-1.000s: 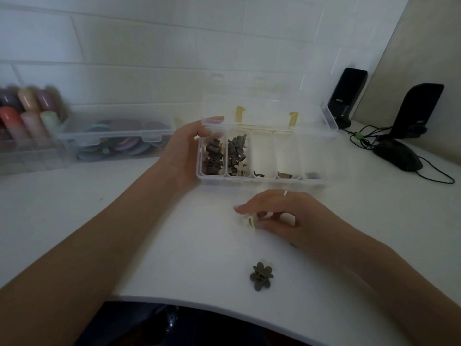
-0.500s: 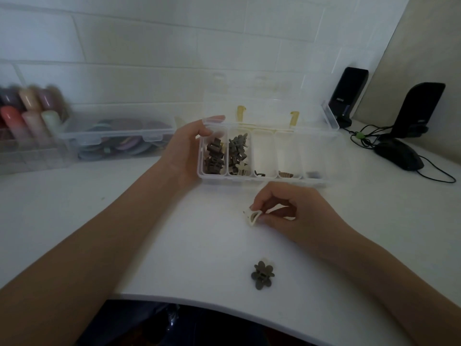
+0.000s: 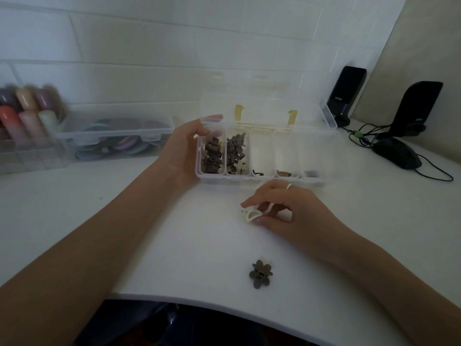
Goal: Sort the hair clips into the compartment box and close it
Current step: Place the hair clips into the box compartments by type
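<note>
A clear compartment box [image 3: 264, 179] lies on the white desk with its lid up at the back. Its two left compartments are full of dark hair clips [image 3: 213, 156]; the other compartments hold a few clips at their near ends. My left hand [image 3: 185, 148] grips the box's left end, thumb over the rim. Just in front of the box, my right hand [image 3: 287, 211] pinches a cream hair clip [image 3: 250, 214] between thumb and fingers, just above the desk. A dark flower-shaped clip [image 3: 260, 273] lies alone near the desk's front edge.
A closed clear box of coloured discs [image 3: 117, 136] and a rack of coloured tubes [image 3: 25, 113] stand at the back left. Two black speakers [image 3: 346, 92], a black mouse [image 3: 396, 152] and its cables sit at the back right. The desk's front edge curves just below the flower clip.
My right hand went from lying flat over the cream clip to pinching it and lifting it slightly. The left hand and the box stayed put.
</note>
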Action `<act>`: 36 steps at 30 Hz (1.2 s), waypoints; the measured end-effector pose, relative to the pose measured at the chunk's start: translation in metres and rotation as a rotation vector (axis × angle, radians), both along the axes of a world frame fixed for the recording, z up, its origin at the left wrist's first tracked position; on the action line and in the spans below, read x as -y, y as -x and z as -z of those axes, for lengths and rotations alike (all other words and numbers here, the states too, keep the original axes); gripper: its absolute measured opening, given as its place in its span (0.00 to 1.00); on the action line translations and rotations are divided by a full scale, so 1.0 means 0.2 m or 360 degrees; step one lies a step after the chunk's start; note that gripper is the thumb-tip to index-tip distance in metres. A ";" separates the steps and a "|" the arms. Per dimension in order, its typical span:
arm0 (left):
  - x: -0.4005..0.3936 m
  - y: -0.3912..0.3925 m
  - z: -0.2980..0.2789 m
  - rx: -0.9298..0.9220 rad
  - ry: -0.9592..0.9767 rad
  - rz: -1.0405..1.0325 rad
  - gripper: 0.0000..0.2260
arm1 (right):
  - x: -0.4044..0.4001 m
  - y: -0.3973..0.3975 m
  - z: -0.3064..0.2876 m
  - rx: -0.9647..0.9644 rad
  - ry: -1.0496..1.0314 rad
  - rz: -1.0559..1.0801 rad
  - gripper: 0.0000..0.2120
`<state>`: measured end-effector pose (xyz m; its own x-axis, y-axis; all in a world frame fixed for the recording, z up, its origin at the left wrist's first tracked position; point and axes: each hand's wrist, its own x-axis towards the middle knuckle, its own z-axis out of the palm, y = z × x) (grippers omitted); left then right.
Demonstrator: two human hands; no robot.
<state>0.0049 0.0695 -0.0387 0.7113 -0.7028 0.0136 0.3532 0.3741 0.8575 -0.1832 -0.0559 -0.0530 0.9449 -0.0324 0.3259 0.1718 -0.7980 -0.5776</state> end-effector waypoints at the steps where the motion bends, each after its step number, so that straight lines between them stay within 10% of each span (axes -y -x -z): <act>1: 0.00 0.00 0.00 0.0001 0.0000 0.0001 0.26 | 0.00 0.00 0.00 0.0011 -0.0032 0.0011 0.13; 36: -0.02 0.02 -0.03 0.0197 -0.0087 -0.0004 0.23 | 0.27 -0.08 -0.16 0.0689 -0.0094 0.0592 0.05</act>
